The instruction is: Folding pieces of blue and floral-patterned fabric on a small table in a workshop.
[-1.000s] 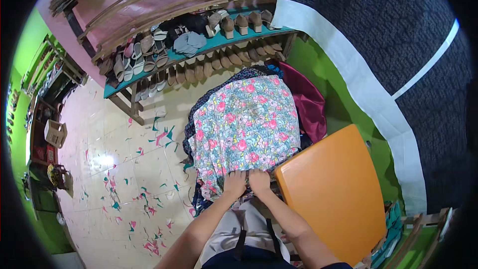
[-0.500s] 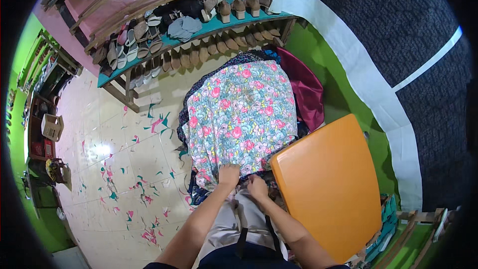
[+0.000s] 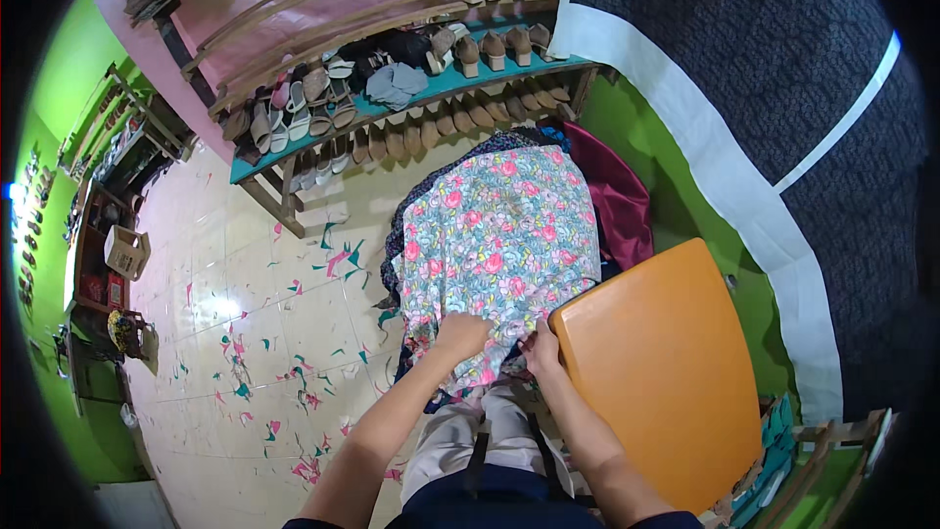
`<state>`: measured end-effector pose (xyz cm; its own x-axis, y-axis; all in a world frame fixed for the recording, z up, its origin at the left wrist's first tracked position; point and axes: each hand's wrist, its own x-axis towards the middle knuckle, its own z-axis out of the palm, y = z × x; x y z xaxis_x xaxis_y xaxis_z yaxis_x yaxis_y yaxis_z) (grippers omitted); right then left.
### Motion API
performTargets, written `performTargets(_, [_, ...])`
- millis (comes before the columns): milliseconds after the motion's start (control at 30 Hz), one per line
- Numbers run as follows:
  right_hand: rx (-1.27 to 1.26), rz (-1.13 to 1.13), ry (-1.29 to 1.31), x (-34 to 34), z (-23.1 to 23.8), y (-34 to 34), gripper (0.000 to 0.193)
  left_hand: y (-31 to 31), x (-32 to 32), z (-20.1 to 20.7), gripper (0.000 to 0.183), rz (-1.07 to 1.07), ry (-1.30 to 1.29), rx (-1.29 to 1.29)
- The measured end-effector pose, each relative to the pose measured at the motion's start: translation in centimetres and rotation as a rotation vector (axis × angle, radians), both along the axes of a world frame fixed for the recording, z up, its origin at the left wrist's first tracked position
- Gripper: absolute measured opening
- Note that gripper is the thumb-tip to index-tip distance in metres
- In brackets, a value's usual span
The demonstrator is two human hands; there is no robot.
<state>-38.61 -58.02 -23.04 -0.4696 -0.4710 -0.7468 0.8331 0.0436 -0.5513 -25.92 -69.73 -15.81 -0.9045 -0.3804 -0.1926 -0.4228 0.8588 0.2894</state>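
A floral cloth [image 3: 504, 225] with pink roses and grey-green leaves is spread over a heap of darker fabrics in front of me. My left hand [image 3: 464, 336] is closed in a fist on the cloth's near part, gathering it. To its right, my right hand [image 3: 540, 349] has its fingers bent round the cloth's near right edge, close beside the corner of an orange table [image 3: 656, 372]. The cloth's near end hangs down before my knees. What lies under the fingers of either hand is partly hidden.
A teal-topped wooden bench [image 3: 411, 96] with rows of shoes stands beyond the heap. Pink and green scraps [image 3: 235, 372] litter the tiled floor at left. A maroon satiny cloth [image 3: 615, 186] lies behind the heap's right side. A dark curtain [image 3: 725, 49] with white trim hangs at right.
Both hands have moved forward onto the cloth, away from my knees, and the right hand has come nearer the orange table. The view has tilted up slightly, showing more of the shoe shelves.
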Motion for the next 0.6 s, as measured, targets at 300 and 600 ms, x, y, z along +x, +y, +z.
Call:
performTargets(300, [0.761, 1.128, 1.325, -2.4, 5.1, -0.4, 0.042, 2.9, -0.1, 1.2, 0.046, 0.050, 0.045, 0.052])
performTargets(600, [0.543, 1.174, 1.333, -5.8, 11.0, -2.7, 0.045, 4.4, -4.0, 1.2, 0.041, 0.280, -0.120, 0.038])
